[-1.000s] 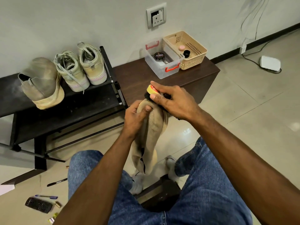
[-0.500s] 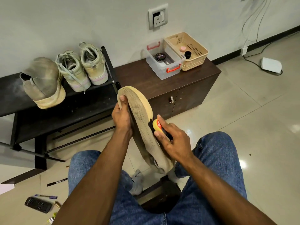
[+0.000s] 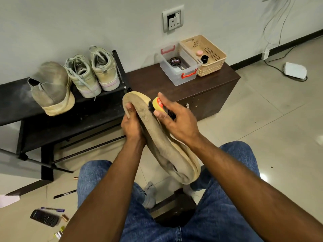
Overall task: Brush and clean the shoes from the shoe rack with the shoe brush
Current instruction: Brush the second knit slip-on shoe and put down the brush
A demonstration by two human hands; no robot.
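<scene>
Tiled floor, grey wall, black shoe rack [image 3: 57, 117] on the left with three shoes on top: a beige slip-on [image 3: 52, 88] and a pair of pale sneakers [image 3: 92, 74]. Beside the rack, a dark low cabinet [image 3: 206, 88] carries a clear box [image 3: 178, 67] and a beige basket [image 3: 204, 55].

Seated person holds the tan shoe [image 3: 157, 137] over the knees, toe up, heel down near the lap. Left hand [image 3: 132, 124] grips the toe end, thumb over the upper. Right hand [image 3: 176, 117] is clamped around the yellow-backed shoe brush [image 3: 158, 105], bristles touching the shoe's sole edge near the toe.

Half a second ago the brush sat lower, mid-shoe; now it is up by the toe, so one stroke has run along the side. A second back the shoe was turned differently, toe being brushed. Judgement: brushing of this shoe is mid-way; rack shoes look dusty, not yet done.
</scene>
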